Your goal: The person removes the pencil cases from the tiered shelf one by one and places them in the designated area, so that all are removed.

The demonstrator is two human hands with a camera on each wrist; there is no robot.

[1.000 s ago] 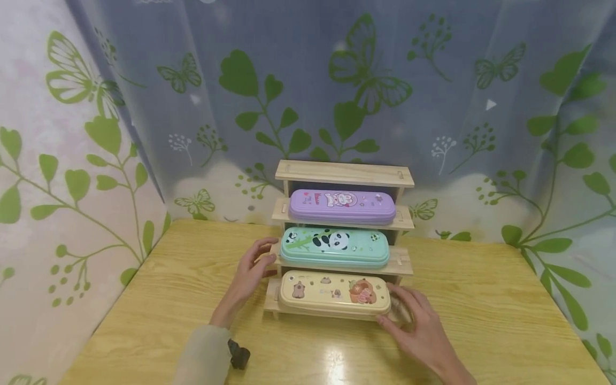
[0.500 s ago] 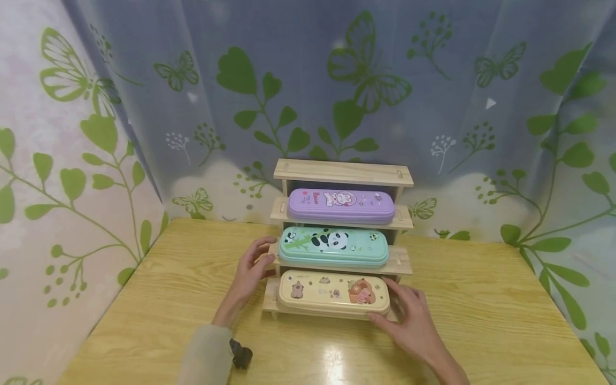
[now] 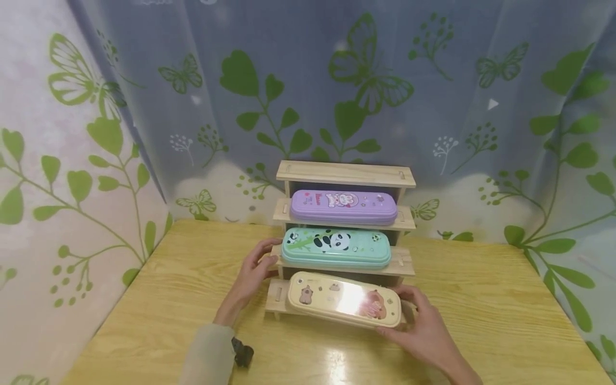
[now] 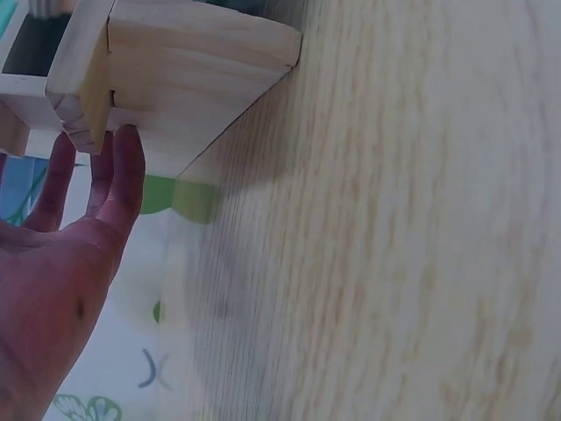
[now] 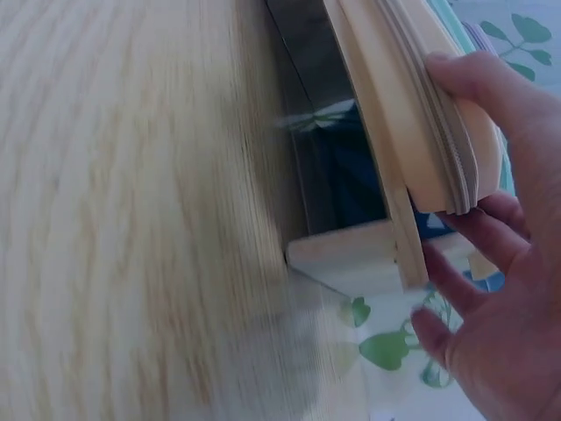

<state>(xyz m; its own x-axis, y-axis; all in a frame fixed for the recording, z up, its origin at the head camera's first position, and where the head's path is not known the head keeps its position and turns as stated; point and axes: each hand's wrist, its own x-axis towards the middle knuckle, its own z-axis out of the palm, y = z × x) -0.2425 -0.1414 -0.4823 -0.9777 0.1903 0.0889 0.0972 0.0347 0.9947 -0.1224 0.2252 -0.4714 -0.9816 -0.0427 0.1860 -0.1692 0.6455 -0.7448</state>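
Observation:
A yellow pencil case (image 3: 317, 299) with animal pictures lies slanted on the lowest step of a wooden tiered rack (image 3: 344, 172). My right hand (image 3: 425, 331) pinches its right end, thumb at the front and fingers behind; the right wrist view shows the thumb on the zipped side. That end juts over the step's front edge. My left hand (image 3: 250, 272) holds the left end of the step above, its fingers against the board end in the left wrist view. A mint pencil case (image 3: 298, 254) with pandas sits on that step, and a purple pencil case (image 3: 308, 208) one step higher.
The rack stands on a wood-grain table (image 3: 192, 267) near its back edge. Behind it hangs a blue and white curtain (image 3: 298, 64) with green leaves and butterflies. A small black device (image 3: 243, 354) sits at the left wrist.
The yellow pencil case has swung slightly, its right end coming forward and rightward, with the right hand moving along. My left hand keeps its place at the rack.

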